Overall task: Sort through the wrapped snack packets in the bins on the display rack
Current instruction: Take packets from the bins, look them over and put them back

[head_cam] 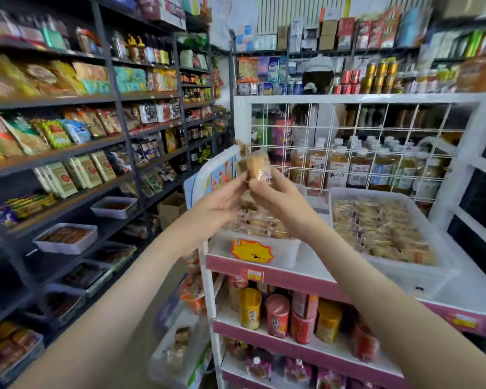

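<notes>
The right bin (pixel 410 276) lies open from above, the left hand (pixel 222 197) and right hand (pixel 275 197), pinching a packet (pixel 257 167), hang over the left bin (pixel 286 249), a grid (pixel 348 141) walls the back, a frame (pixel 460 164) the right.

— First entry?
— Display rack (pixel 208 290): white frame, pink shelf fronts, white wire grid (pixel 348 141) behind the top shelf (pixel 306 279).
— Top shelf holds?
— Two translucent white bins, side by side. Left bin (pixel 288 249): wrapped snack packets (pixel 258 223); yellow starburst price tag (pixel 251 250) on its front wall. Right bin (pixel 421 279): filled with pale and brown packets (pixel 376 228).
— Below?
— Second shelf (pixel 264 331): upright yellow cups (pixel 250 308) and red cups (pixel 277 315), standing close together. Third shelf: spouted pouches (pixel 298 372), dark red, print too blurred to read.
</notes>
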